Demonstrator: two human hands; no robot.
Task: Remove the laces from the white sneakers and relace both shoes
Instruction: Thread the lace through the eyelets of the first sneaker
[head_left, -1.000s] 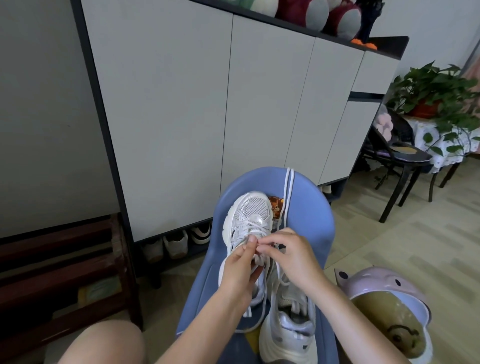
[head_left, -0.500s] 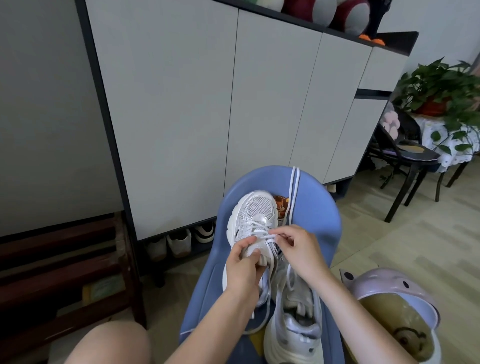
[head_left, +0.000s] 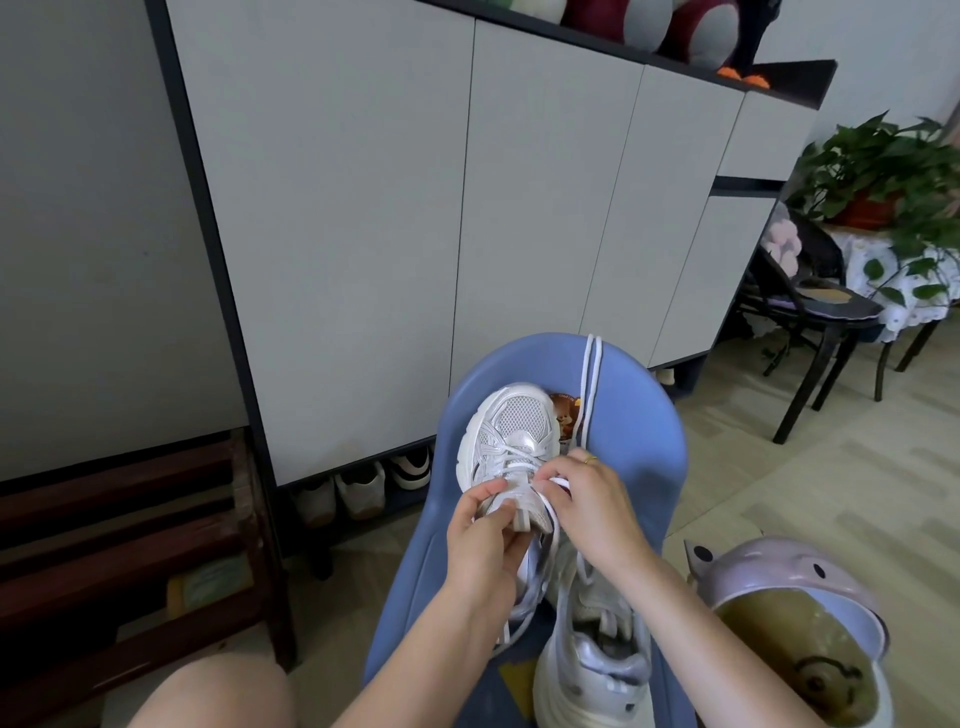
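Observation:
Two white sneakers lie on a blue seat (head_left: 639, 431). The far sneaker (head_left: 511, 426) points away from me and is laced over its front. My left hand (head_left: 483, 540) grips its tongue near the collar. My right hand (head_left: 589, 501) pinches a white lace at the upper eyelets, right beside the left thumb. The near sneaker (head_left: 592, 654) lies below my right wrist with its opening toward me. A loose white lace (head_left: 589, 384) hangs doubled over the seat's top edge.
A tall grey cabinet (head_left: 415, 208) stands behind the seat, with shoes (head_left: 363, 488) under it. A pink and white potty (head_left: 789, 623) sits at the right. A dark wooden rack (head_left: 130, 535) is on the left, a black chair (head_left: 815, 322) and plant at the right.
My hands have slid a little down the far sneaker. The left hand has moved from the lace to the tongue, while the right still pinches the lace.

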